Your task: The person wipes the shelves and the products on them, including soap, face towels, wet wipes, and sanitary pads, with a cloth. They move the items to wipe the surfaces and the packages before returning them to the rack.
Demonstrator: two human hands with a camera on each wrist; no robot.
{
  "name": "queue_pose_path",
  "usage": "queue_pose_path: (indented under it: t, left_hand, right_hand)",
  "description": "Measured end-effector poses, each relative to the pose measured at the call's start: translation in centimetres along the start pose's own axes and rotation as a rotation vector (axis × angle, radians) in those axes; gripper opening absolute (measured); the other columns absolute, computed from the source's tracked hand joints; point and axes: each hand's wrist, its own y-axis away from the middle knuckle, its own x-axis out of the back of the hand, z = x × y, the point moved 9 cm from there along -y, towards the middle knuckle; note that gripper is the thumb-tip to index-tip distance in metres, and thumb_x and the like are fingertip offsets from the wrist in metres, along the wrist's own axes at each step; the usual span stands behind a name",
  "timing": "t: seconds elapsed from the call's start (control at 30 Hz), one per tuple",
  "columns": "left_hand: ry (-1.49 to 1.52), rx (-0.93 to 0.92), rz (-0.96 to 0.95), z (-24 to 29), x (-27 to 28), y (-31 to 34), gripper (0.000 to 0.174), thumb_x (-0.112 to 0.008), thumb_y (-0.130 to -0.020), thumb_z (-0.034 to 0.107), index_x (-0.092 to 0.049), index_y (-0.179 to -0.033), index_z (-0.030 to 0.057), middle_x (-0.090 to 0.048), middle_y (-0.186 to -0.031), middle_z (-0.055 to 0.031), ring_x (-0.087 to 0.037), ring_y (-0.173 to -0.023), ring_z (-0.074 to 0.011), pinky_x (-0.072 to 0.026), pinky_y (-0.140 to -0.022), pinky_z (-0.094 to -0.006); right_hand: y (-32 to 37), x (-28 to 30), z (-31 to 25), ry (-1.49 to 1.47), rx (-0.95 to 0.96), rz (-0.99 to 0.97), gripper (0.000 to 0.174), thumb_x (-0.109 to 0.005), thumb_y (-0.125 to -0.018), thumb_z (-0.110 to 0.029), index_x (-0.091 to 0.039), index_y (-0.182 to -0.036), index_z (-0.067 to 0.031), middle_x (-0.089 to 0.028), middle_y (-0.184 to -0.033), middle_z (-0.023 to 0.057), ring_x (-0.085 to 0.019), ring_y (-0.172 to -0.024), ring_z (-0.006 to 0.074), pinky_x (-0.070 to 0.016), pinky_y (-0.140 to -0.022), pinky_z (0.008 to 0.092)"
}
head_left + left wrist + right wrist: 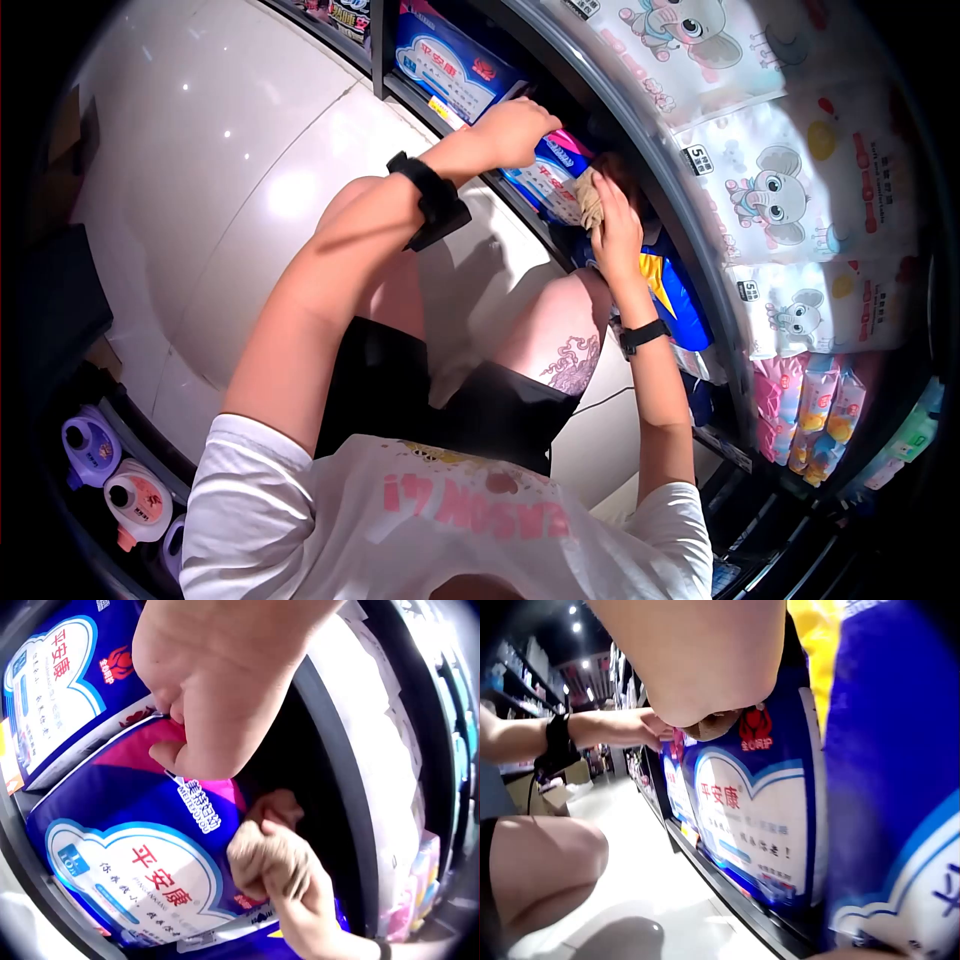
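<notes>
On the low shelf, a blue soft pack [545, 182] with a white cloud-shaped label and a pink corner stands on its edge. My left hand [513, 132] pinches its top edge between thumb and curled fingers, as the left wrist view shows at the pink corner. My right hand [618, 225] holds a crumpled beige cloth [251, 851] against the pack's near upper corner. Part of the right hand's grip is hidden behind the cloth. In the right wrist view the pack's label [750, 806] faces the aisle.
A similar blue pack [455, 65] stands farther along the shelf, and a blue-and-yellow bag [670, 285] sits on the near side. The upper shelf's edge [640, 115] overhangs the work and carries white elephant-print packs [770, 195]. Pale floor tiles [250, 200] lie to the left.
</notes>
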Motion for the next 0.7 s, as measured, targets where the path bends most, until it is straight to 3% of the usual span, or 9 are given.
queue_pose_path:
  t: [0.03,0.07,0.1,0.2,0.37,0.47,0.6,0.67,0.7]
  left_hand:
    - [0.013,-0.039,0.049,0.6,0.2,0.6,0.042,-0.057,-0.061,-0.004,-0.059,-0.102,0.0005,-0.061,-0.097,-0.0149,-0.054,-0.100,-0.0324,-0.0415,-0.091,-0.0389]
    - [0.043,-0.043,0.085,1.1,0.5,1.0,0.043,-0.057,-0.061,-0.004,-0.059,-0.103,0.0003,-0.060,-0.098,-0.0148,-0.053,-0.101,-0.0324,-0.0400,-0.093,-0.0394]
    - [0.073,-0.046,0.120,1.3,0.6,1.5,0.043,-0.056,-0.061,-0.005,-0.058,-0.104,0.0002,-0.059,-0.100,-0.0148,-0.052,-0.103,-0.0323,-0.0385,-0.095,-0.0398]
    - [0.075,-0.013,0.161,1.5,0.0,2.4,0.047,-0.054,-0.063,-0.006,-0.055,-0.109,-0.0003,-0.054,-0.112,-0.0162,-0.046,-0.113,-0.0325,-0.0322,-0.103,-0.0410]
    - [0.028,0.064,0.114,1.7,-0.8,3.6,0.047,-0.057,-0.067,0.001,-0.054,-0.113,0.0028,-0.049,-0.124,-0.0146,-0.036,-0.127,-0.0288,-0.0224,-0.109,-0.0413]
    - [-0.028,0.057,0.024,2.3,-1.5,3.8,0.060,-0.058,-0.068,0.002,-0.043,-0.126,0.0047,-0.038,-0.135,-0.0150,-0.027,-0.132,-0.0292,-0.0218,-0.109,-0.0447]
    - [-0.021,0.077,-0.011,2.2,-2.3,3.3,0.068,-0.060,-0.070,0.004,-0.037,-0.134,0.0096,-0.033,-0.138,-0.0149,-0.024,-0.133,-0.0293,-0.0186,-0.110,-0.0442]
    - [-0.032,0.066,-0.010,1.9,-2.5,3.1,0.069,-0.060,-0.069,0.005,-0.037,-0.134,0.0093,-0.034,-0.138,-0.0153,-0.025,-0.133,-0.0299,-0.0185,-0.110,-0.0443]
    - [-0.049,0.052,-0.012,2.0,-2.7,3.0,0.069,-0.061,-0.069,0.005,-0.036,-0.134,0.0091,-0.035,-0.137,-0.0158,-0.025,-0.133,-0.0304,-0.0184,-0.110,-0.0444]
  right_hand:
    - [-0.5,0.1,0.8,-0.113,-0.130,0.059,0.047,-0.052,-0.073,0.002,-0.051,-0.120,-0.0063,-0.057,-0.110,0.0187,-0.054,-0.101,0.0364,-0.0438,-0.085,0.0414]
    - [-1.1,-1.4,2.4,-0.134,-0.390,-0.105,0.037,-0.048,-0.083,-0.010,-0.051,-0.119,-0.0051,-0.058,-0.108,0.0219,-0.055,-0.101,0.0369,-0.0444,-0.085,0.0403]
    - [-2.2,-1.5,2.2,-0.166,-0.457,-0.105,0.036,-0.047,-0.088,-0.024,-0.051,-0.119,-0.0044,-0.058,-0.105,0.0232,-0.055,-0.101,0.0373,-0.0436,-0.086,0.0403]
    - [-6.0,-1.8,0.5,-0.333,-0.485,-0.062,0.044,-0.044,-0.091,-0.036,-0.052,-0.118,-0.0027,-0.057,-0.108,0.0239,-0.055,-0.102,0.0371,-0.0406,-0.090,0.0376]
    - [-9.1,-3.8,0.1,-0.513,-0.364,-0.083,0.045,-0.048,-0.090,-0.035,-0.051,-0.119,0.0000,-0.057,-0.113,0.0218,-0.054,-0.106,0.0327,-0.0382,-0.093,0.0332]
    - [-7.0,-3.4,2.3,-0.324,-0.475,-0.100,0.047,-0.049,-0.089,-0.034,-0.049,-0.122,-0.0016,-0.053,-0.120,0.0215,-0.052,-0.109,0.0321,-0.0369,-0.095,0.0335]
    - [-4.0,-0.4,5.2,0.040,-0.187,0.119,0.042,-0.048,-0.091,-0.030,-0.048,-0.127,-0.0085,-0.053,-0.120,0.0192,-0.050,-0.112,0.0343,-0.0371,-0.096,0.0394]
    - [-1.9,0.8,4.2,0.604,0.101,0.364,0.037,-0.047,-0.092,-0.026,-0.049,-0.127,-0.0129,-0.054,-0.120,0.0166,-0.051,-0.110,0.0340,-0.0397,-0.093,0.0420]
    - [-2.4,1.3,5.9,0.315,-0.185,0.254,0.039,-0.048,-0.091,-0.029,-0.049,-0.126,-0.0131,-0.053,-0.121,0.0165,-0.052,-0.108,0.0334,-0.0405,-0.090,0.0432]
